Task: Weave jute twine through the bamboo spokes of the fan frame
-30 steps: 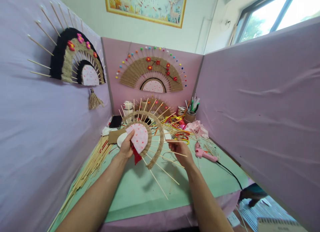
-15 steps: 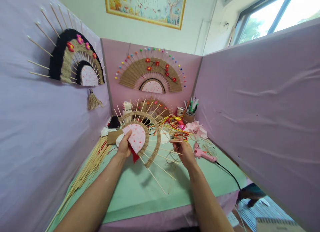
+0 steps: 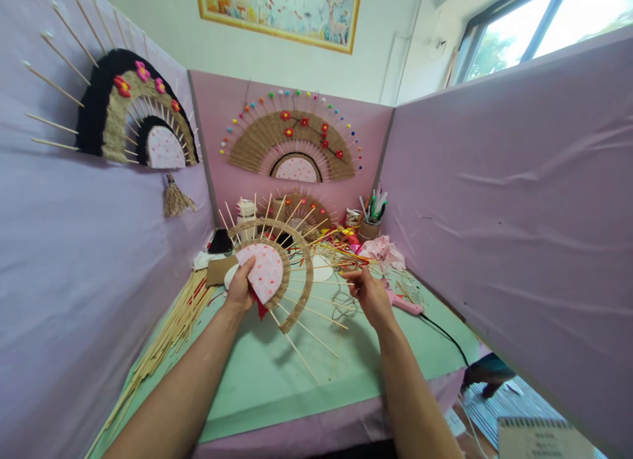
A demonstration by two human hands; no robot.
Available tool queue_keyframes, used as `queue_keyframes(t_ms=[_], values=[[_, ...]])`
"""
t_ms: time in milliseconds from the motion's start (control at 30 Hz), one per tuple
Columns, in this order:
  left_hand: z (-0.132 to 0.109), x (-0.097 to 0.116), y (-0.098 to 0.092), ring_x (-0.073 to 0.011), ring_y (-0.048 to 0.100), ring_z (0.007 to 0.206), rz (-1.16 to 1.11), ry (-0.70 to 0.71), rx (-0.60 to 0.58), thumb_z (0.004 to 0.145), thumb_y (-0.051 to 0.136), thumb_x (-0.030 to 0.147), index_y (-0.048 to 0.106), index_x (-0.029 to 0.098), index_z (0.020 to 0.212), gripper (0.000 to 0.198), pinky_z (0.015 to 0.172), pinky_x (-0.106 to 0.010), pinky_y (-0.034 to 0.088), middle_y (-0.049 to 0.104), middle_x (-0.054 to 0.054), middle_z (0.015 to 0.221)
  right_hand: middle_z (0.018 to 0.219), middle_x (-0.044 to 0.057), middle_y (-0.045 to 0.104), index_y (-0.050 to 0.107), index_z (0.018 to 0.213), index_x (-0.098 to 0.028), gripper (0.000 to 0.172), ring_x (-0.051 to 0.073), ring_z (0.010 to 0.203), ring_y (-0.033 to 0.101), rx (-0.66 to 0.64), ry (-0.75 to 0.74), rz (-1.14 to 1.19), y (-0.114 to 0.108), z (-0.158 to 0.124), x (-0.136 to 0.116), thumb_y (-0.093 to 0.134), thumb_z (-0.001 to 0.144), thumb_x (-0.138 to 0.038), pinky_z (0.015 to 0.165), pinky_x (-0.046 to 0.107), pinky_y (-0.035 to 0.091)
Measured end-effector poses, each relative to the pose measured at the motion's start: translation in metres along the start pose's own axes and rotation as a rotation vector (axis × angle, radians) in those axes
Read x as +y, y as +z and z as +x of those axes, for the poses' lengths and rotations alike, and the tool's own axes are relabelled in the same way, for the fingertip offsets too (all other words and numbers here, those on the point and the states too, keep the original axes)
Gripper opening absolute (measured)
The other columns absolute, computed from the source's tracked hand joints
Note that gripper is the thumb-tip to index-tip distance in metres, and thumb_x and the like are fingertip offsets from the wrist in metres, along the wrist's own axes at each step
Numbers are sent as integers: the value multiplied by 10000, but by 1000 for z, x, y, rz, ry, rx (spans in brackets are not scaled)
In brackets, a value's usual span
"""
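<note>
My left hand (image 3: 241, 289) grips an unfinished fan (image 3: 270, 268) by its pink dotted half-disc, held upright above the green table (image 3: 277, 380). Wooden skewers radiate from the disc, crossed by a band of woven jute cord. A scrap of red cloth hangs under the disc. My right hand (image 3: 368, 294) hovers to the right of the fan, near the tips of its skewers. Its fingers are pinched together, and what they hold is too thin to make out.
A pink glue gun (image 3: 403, 305) with a black cord lies right of my right hand. A bundle of skewers (image 3: 173, 330) lies along the left edge. Craft clutter and a pen cup (image 3: 368, 228) fill the back. Finished fans (image 3: 291, 142) hang on the pink partitions.
The fan and both hands have drifted slightly left and up in the picture as my head turned. My right hand has moved a little away from the skewer tips.
</note>
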State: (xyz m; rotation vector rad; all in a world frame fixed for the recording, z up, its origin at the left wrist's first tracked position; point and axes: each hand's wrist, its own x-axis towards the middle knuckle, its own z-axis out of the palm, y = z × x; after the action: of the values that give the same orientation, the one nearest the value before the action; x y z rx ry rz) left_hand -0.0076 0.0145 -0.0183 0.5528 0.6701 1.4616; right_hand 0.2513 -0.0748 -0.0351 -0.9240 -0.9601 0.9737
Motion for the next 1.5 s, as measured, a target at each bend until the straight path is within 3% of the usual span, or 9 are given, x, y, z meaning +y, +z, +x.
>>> queue_keyframes(t_ms=[300, 600, 900, 1133, 1333, 1500], values=[[4, 0, -2, -146, 689, 652, -7, 101, 40, 811, 593, 150, 662, 150, 946, 152, 736, -296, 576, 733, -45, 794, 623, 19, 528, 729, 800, -158, 462, 114, 578, 433, 103, -230, -384, -6, -12, -20, 523, 830, -570, 511, 250, 300], [3, 0, 0, -140, 679, 637, -28, 110, 71, 796, 612, 157, 658, 153, 951, 162, 718, -288, 573, 727, -41, 797, 560, -20, 449, 700, 769, -160, 386, 76, 484, 337, 55, -112, -109, 1, -16, -20, 617, 770, -537, 452, 231, 217], [3, 3, 1, -149, 687, 678, -50, 95, 78, 808, 605, 181, 659, 146, 974, 178, 761, -302, 567, 732, -52, 836, 581, -21, 470, 677, 843, -173, 341, 82, 495, 347, 23, -127, -122, 2, -18, -19, 600, 799, -502, 461, 234, 237], [0, -1, 4, -189, 697, 793, -81, 7, 100, 827, 588, 206, 663, 147, 1033, 227, 801, -324, 556, 739, -80, 891, 582, -30, 461, 680, 918, -186, 337, 87, 505, 366, 43, -41, -81, 7, -12, 1, 688, 707, -450, 467, 223, 259], [-6, -7, 9, -161, 696, 734, -124, -45, 118, 837, 586, 195, 665, 149, 1011, 196, 823, -311, 549, 740, -56, 824, 607, 8, 535, 740, 856, -173, 283, 115, 578, 428, -232, -24, -380, 32, -23, 3, 645, 756, -420, 511, 239, 295], [-8, -10, 10, -168, 701, 765, -144, -81, 139, 837, 600, 216, 652, 149, 1069, 247, 827, -322, 550, 740, -67, 878, 642, -6, 512, 709, 990, -178, 318, 104, 574, 426, -232, 24, -320, 38, -24, 10, 605, 781, -395, 518, 229, 306]])
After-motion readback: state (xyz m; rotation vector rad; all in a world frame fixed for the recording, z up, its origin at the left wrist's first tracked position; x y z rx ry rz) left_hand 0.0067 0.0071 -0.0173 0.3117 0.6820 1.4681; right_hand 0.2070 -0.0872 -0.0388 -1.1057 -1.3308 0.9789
